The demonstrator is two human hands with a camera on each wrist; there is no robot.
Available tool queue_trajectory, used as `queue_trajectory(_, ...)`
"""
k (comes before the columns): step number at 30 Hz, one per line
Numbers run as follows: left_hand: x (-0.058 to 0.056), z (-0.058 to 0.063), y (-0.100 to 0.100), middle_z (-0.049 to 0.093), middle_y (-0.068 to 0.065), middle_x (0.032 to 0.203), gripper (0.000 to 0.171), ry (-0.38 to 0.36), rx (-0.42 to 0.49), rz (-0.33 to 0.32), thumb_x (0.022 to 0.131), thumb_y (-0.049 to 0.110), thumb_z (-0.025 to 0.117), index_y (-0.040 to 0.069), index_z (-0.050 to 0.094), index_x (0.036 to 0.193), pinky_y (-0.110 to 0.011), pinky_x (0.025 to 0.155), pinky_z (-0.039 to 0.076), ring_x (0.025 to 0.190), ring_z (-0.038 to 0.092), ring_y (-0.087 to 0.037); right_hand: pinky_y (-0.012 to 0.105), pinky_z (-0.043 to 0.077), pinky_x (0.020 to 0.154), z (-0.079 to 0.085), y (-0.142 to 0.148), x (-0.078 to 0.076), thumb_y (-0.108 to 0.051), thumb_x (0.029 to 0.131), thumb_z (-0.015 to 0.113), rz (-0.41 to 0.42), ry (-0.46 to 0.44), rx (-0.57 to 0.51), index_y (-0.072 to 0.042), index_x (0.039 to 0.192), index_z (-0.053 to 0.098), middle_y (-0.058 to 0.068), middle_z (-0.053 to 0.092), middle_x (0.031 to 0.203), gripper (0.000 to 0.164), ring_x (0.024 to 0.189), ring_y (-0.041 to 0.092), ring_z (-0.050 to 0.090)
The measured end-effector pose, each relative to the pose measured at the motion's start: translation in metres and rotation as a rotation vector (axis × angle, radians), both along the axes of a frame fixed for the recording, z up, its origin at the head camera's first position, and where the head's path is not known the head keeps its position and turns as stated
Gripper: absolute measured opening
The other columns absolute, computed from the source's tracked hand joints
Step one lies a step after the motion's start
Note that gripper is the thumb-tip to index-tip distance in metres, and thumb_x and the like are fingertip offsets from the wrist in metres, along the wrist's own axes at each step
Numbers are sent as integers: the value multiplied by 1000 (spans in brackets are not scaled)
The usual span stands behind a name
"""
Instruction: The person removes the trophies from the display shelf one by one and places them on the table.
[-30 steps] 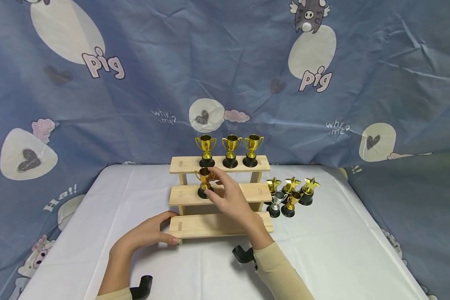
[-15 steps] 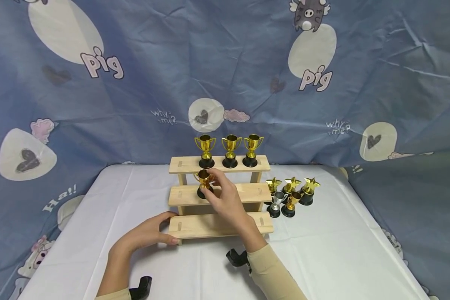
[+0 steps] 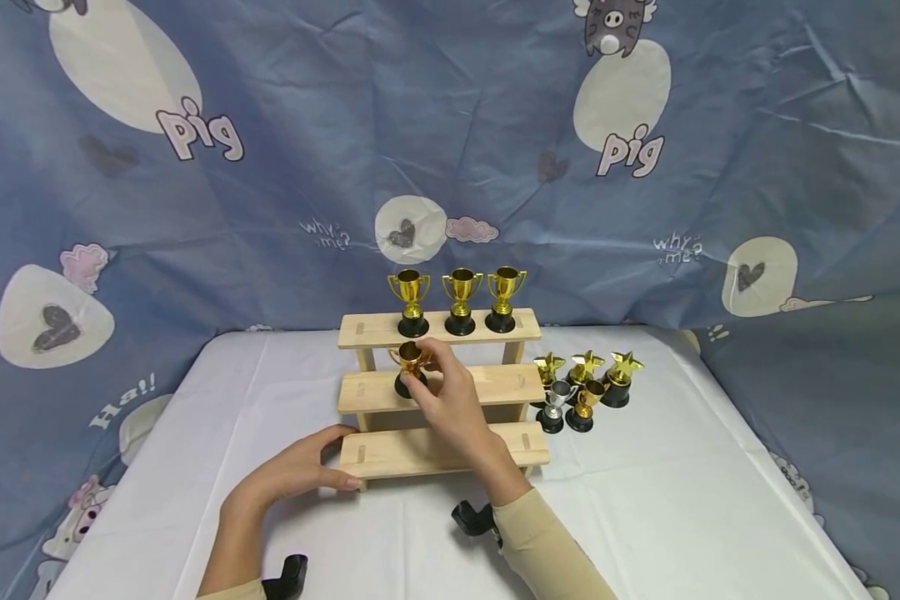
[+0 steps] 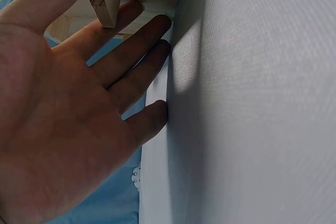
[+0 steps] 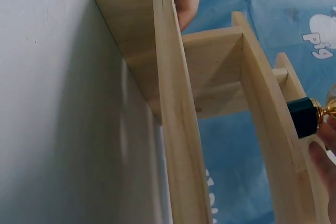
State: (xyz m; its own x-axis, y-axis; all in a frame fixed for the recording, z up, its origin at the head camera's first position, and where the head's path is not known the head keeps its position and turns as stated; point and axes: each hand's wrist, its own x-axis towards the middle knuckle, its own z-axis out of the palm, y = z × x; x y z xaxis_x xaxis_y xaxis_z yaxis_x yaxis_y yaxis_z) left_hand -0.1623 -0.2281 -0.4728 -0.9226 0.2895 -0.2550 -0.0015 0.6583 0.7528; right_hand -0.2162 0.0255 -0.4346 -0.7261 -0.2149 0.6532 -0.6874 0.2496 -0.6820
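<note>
A three-step wooden display stand (image 3: pixel 435 450) stands on the white table. My left hand (image 3: pixel 288 471) holds the left end of its lowest step, with the thumb at the front edge and the fingers behind. In the left wrist view the step's end (image 4: pixel 105 3) sits between thumb and forefinger, the other fingers stretched out. My right hand (image 3: pixel 453 408) pinches a small bronze-gold trophy cup (image 3: pixel 408 357) upright at the middle step, left of centre. Its black base (image 5: pixel 303 118) is right at the step in the right wrist view. Three gold trophy cups (image 3: pixel 461 292) stand along the top step.
Right of the stand are three gold star trophies (image 3: pixel 621 375), with a silver trophy cup (image 3: pixel 555 408) and a bronze-gold trophy cup (image 3: pixel 587 404) in front of them. A blue patterned cloth (image 3: pixel 270 208) hangs behind and around the table (image 3: pixel 682 500).
My right hand and the pinched trophy cup have shifted very slightly left, then stayed in place. The left hand keeps its hold on the stand. The head view has tilted slightly.
</note>
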Motion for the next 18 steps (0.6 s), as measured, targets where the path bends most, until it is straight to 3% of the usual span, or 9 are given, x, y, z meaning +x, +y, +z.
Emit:
queue_trajectory(10,0,-2,0,50,-13,149,82,19,1,-11,70,41,87,15,53,140,-63,113,32,143,38,-39,42,55,91,0,-1,3,1,86,73,-69,39,-53,-7,122,52,10,70,106,43,96,25,69)
queue_trajectory(14,0,-2,0,50,-13,149,82,17,4,-8,70,41,87,15,53,140,-62,113,32,144,38,-40,41,55,92,15,2,13,8,84,70,-41,43,-88,3,119,50,16,69,103,40,92,29,69)
queue_trajectory(18,0,-3,0,50,-13,148,82,21,1,-12,70,41,87,15,53,140,-62,113,32,143,39,-39,39,54,92,25,8,22,11,85,68,-30,24,-122,5,119,49,19,68,104,40,92,30,68)
